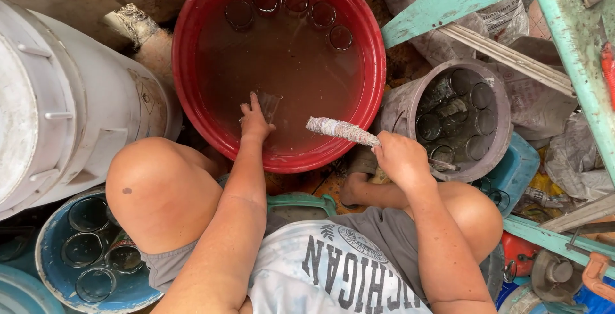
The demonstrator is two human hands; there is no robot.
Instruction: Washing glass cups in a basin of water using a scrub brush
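Fingers (pixel 251 110) gripping glass (pixel 269 104) (submerged), red basin (pixel 192 96)

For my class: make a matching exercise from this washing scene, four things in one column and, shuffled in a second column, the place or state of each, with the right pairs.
Things
1. red basin
2. bottle brush
3. grey bucket
4. blue bucket

Places or states
A. at bottom left, below the knee, with glasses in it
B. held in the right hand
C. full of brownish water, the left hand dipped in it
D. right of the basin, stacked with glasses

Pairs: 1-C, 2-B, 3-D, 4-A
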